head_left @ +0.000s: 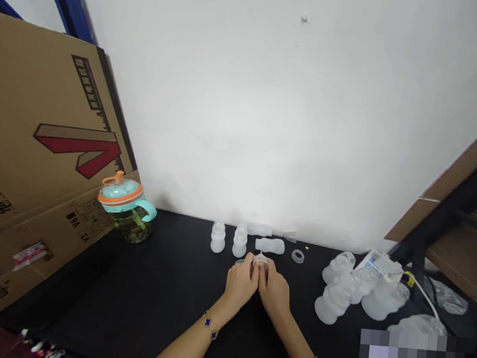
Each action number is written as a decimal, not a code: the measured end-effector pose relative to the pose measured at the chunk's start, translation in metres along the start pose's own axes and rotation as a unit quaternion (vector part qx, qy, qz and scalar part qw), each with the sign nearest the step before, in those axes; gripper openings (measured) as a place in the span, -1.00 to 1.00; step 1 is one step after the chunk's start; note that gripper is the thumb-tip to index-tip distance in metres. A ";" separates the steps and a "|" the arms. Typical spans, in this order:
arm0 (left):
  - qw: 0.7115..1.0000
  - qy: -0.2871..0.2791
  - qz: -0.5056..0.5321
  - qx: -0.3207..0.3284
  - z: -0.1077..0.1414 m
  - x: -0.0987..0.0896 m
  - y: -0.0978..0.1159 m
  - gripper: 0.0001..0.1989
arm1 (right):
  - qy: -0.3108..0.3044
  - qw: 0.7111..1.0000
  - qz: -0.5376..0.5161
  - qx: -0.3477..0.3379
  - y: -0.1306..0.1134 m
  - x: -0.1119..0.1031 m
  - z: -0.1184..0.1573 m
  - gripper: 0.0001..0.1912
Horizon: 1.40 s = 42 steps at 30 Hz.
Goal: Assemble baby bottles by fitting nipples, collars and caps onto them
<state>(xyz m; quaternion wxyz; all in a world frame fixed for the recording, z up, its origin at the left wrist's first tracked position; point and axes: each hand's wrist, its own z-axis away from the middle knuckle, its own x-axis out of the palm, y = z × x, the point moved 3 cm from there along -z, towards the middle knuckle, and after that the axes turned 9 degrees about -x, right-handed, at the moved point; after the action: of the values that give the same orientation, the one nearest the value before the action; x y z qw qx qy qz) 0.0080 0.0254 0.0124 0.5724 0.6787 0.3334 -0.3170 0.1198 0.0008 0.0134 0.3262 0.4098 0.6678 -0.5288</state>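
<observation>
My left hand [241, 278] and my right hand [274, 287] meet over the black table, fingers closed together around a small translucent bottle nipple [260, 257] whose tip points up. The fingers hide its lower part. Just beyond lies a frosted bottle body [271, 245] on its side, with another bottle body [260, 230] behind it. Two capped baby bottles [217, 238] stand upright to the left. A clear cap [291, 237] and a translucent ring [297, 256] rest to the right. Part of a pale round piece shows beside my left fingers.
On the right stand several capped bottles [333, 303] by a white power strip [381, 265] with a cable. Clear plastic bags [447, 297] lie beyond. A turquoise-lidded jug [132, 222] stands at the left, against a large cardboard box [31, 105]. A white wall [260, 119] closes the back.
</observation>
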 end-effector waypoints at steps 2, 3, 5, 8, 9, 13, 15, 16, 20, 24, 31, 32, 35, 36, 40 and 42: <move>1.000 0.001 0.000 0.002 0.000 0.000 0.000 -0.79 | 0.000 1.000 0.003 0.002 0.000 0.000 0.000 -0.69; 1.000 0.001 0.000 0.003 0.000 0.001 0.000 -0.79 | 0.000 1.000 0.003 0.003 0.000 0.000 0.000 -0.68; 1.000 0.001 -0.002 0.005 -0.001 0.001 -0.001 -0.78 | 0.001 1.000 0.000 0.004 0.000 0.001 0.001 -0.67; 1.000 0.003 -0.005 0.007 -0.001 0.002 -0.001 -0.78 | 0.003 1.000 0.001 0.002 0.002 0.003 0.000 -0.68; 1.000 0.004 -0.005 0.009 -0.001 0.002 -0.001 -0.78 | 0.004 1.000 0.002 0.001 0.002 0.003 0.000 -0.68; 1.000 0.002 0.000 0.011 0.000 0.001 0.000 -0.79 | 0.005 1.000 0.009 -0.003 0.002 0.004 0.000 -0.69; 1.000 0.000 0.004 0.009 0.000 0.000 0.000 -0.80 | 0.005 1.000 0.012 -0.002 0.002 0.003 0.000 -0.69; 1.000 0.000 0.005 0.010 0.000 0.000 0.000 -0.80 | 0.005 1.000 0.013 -0.001 0.002 0.003 0.000 -0.69; 1.000 0.003 0.008 0.012 0.000 0.001 0.000 -0.80 | 0.007 1.000 0.008 -0.001 0.001 0.002 0.000 -0.68; 1.000 0.003 0.005 0.010 -0.001 0.003 -0.001 -0.80 | 0.004 1.000 0.011 0.004 0.001 0.002 0.000 -0.68; 1.000 -0.003 -0.013 0.015 -0.001 0.001 -0.001 -0.77 | -0.002 1.000 -0.021 0.014 0.004 0.000 -0.001 -0.69; 1.000 -0.004 -0.018 0.016 -0.001 0.000 -0.001 -0.77 | -0.002 1.000 -0.026 0.015 0.004 0.001 -0.001 -0.70; 1.000 -0.006 -0.026 0.016 -0.001 -0.001 -0.001 -0.78 | 0.001 0.999 -0.041 0.019 0.006 0.000 -0.001 -0.72; 1.000 -0.005 -0.026 0.016 0.000 -0.002 0.000 -0.78 | 0.003 0.999 -0.047 0.019 0.006 0.000 -0.001 -0.72; 0.999 0.001 -0.027 0.026 0.001 -0.003 0.001 -0.77 | 0.009 0.997 -0.080 0.012 0.004 -0.002 -0.001 -0.70; 0.999 0.002 -0.026 0.029 0.001 -0.003 0.001 -0.78 | 0.019 0.995 -0.093 0.010 0.005 -0.002 0.000 -0.71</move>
<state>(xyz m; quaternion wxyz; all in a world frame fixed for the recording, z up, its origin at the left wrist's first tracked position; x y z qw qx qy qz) 0.0068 0.0242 0.0151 0.5434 0.6870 0.3420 -0.3402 0.1249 0.0012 0.0136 0.2586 0.3598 0.7037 -0.5554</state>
